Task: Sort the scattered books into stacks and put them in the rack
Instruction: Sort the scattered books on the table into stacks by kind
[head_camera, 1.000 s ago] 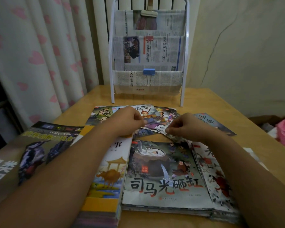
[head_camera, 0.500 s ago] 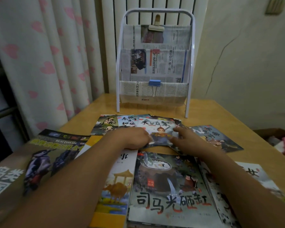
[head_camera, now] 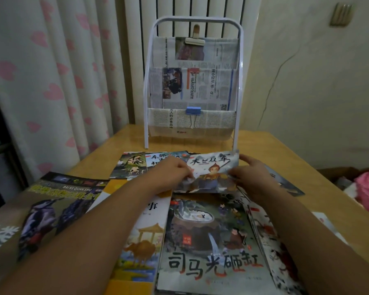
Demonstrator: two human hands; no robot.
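Head view: two hands over a wooden table (head_camera: 264, 145). Left hand (head_camera: 170, 173) and right hand (head_camera: 251, 175) pinched on opposite edges of one thin picture book (head_camera: 211, 169), far edge tilted up, just above the other books. One white rack (head_camera: 192, 81) standing at the far edge, three newspaper-lined pockets, two clips. At least seven more books lying flat and overlapping: one jar-cover book (head_camera: 211, 241) nearest, one yellow book (head_camera: 136, 241) just beside, one bird book (head_camera: 51, 209) far left.
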